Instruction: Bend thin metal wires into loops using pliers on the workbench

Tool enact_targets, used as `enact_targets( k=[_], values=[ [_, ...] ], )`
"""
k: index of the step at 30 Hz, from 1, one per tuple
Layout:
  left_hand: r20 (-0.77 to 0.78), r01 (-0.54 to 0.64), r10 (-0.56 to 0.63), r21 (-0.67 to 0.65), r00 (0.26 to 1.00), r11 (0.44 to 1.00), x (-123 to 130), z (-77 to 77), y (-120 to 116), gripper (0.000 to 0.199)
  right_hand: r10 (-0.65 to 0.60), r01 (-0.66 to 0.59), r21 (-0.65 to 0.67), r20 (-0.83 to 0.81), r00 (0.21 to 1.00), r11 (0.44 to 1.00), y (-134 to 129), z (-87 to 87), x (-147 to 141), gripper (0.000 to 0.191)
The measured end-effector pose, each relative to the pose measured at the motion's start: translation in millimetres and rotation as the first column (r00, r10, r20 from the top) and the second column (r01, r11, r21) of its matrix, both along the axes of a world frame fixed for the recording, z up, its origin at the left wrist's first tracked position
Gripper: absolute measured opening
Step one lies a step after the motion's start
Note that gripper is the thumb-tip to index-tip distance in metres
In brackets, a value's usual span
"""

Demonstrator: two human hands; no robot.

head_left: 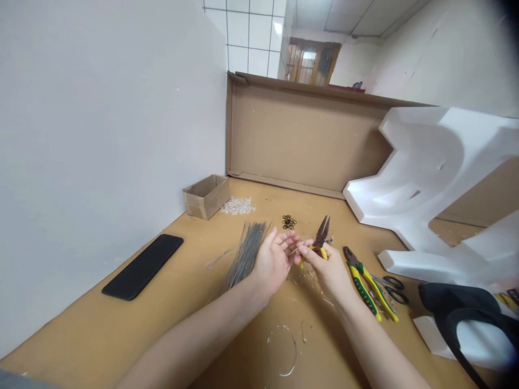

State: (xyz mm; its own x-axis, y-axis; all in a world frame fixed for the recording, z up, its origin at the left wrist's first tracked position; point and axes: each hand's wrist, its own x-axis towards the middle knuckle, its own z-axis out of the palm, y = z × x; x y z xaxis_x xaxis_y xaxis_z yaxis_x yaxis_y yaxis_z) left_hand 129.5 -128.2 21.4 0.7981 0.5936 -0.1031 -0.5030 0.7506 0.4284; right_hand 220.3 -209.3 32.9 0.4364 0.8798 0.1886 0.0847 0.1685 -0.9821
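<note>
Left hand [273, 263]: forearm slanting inward from the near side of the tabletop [81, 335], palm turned upward, fingers loosely curled; whether they grip anything cannot be told. Right hand [331, 274]: forearm slanting in from the near right, thumb close to the left fingertips, holding the needle-nose pliers [321, 237], jaws toward the far edge. Wire bundle [244, 256] lies just beside the left hand, toward the left edge. Black rings [288, 221] lie beyond the fingertips.
</note>
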Motion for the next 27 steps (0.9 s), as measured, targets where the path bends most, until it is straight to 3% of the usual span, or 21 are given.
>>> enact_targets(
  k=[3, 6, 9, 11, 13, 15, 17, 18, 22, 27],
  values=[
    [-0.005, 0.037, -0.038, -0.121, 0.999, 0.992, -2.8, -0.3, 2.4, 0.04, -0.041, 0.041, -0.005, 0.042, 0.998, 0.999, 2.0, -4.6, -3.1, 0.016],
    [-0.028, 0.021, -0.025, -0.142, 0.999, 0.99, -3.5, -0.6, 2.0, 0.04, -0.044, 0.046, -0.022, 0.084, 0.996, 0.999, 4.0, -8.1, -6.8, 0.017],
    [-0.068, -0.008, 0.005, -0.039, 0.998, 0.999, -1.3, -1.5, 0.7, 0.035, 0.0, 0.002, -0.027, 0.055, 0.998, 1.0, 3.7, -6.2, -6.8, 0.018],
    [-0.108, -0.035, 0.049, 0.129, 0.993, 0.991, -0.2, -1.3, 0.6, 0.027, 0.008, -0.007, -0.028, 0.024, 1.0, 1.0, 2.4, -3.4, -5.0, 0.018],
    [-0.161, -0.079, 0.146, 0.362, 0.976, 0.929, -1.6, 1.6, 1.7, 0.022, -0.003, 0.003, -0.047, -0.002, 1.0, 0.999, 1.0, -1.2, -3.1, 0.02],
    [-0.197, -0.111, 0.279, 0.597, 0.94, 0.795, -5.7, 7.4, 3.6, 0.018, 0.001, -0.003, -0.076, -0.025, 1.0, 0.997, 0.4, -0.6, -2.0, 0.021],
    [-0.206, -0.094, 0.354, 0.737, 0.912, 0.67, -10.6, 14.5, 5.4, 0.018, 0.025, -0.027, -0.093, -0.029, 0.999, 0.995, 0.7, -1.0, -1.7, 0.023],
    [-0.214, -0.064, 0.349, 0.768, 0.912, 0.638, -12.6, 17.5, 5.9, 0.018, 0.035, -0.037, -0.094, -0.02, 0.999, 0.995, 1.0, -1.4, -1.7, 0.024],
    [-0.238, 0.038, 0.244, 0.785, 0.94, 0.618, -14.4, 20.9, 5.6, 0.018, 0.054, -0.048, -0.089, 0.064, 0.997, 0.995, 2.0, -2.0, -1.3, 0.023],
    [-0.214, 0.02, 0.29, 0.834, 0.933, 0.551, -11.6, 15.0, 4.9, 0.017, 0.078, -0.072, -0.081, 0.074, 0.994, 0.994, 1.5, -3.0, 1.0, 0.02]
  ],
)
